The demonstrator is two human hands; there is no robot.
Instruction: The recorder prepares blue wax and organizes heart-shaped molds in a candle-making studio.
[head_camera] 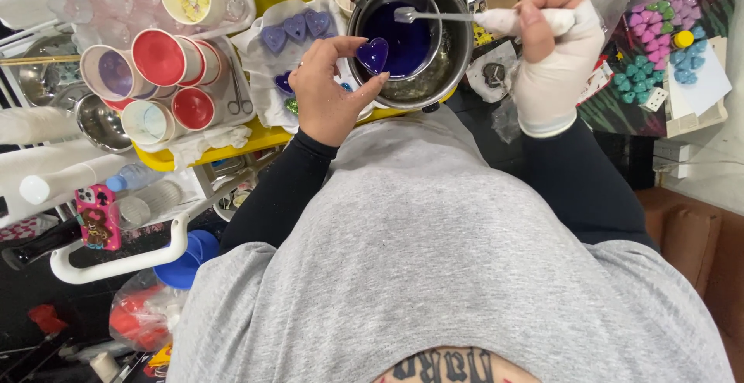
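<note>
My left hand [329, 92] pinches a small clear heart-shaped mould [373, 54] filled with dark blue liquid, held at the rim of a metal pot [457, 42]. Inside the pot sits a smaller vessel of deep blue liquid [403, 38]. My right hand [554, 46], in a white glove, grips the cloth-wrapped handle of a metal spoon [426, 17] whose bowl hovers over the blue liquid. Several filled purple heart moulds [294, 28] lie on a white cloth just left of the pot.
Paper cups with red and purple insides [159, 69] crowd a yellow tray [155, 158] at left. Scissors [240, 92] lie by them. Green, pink and blue heart pieces [659, 50] cover the surface at right. A phone in a pink case [98, 216] and a blue cup [186, 259] sit lower left.
</note>
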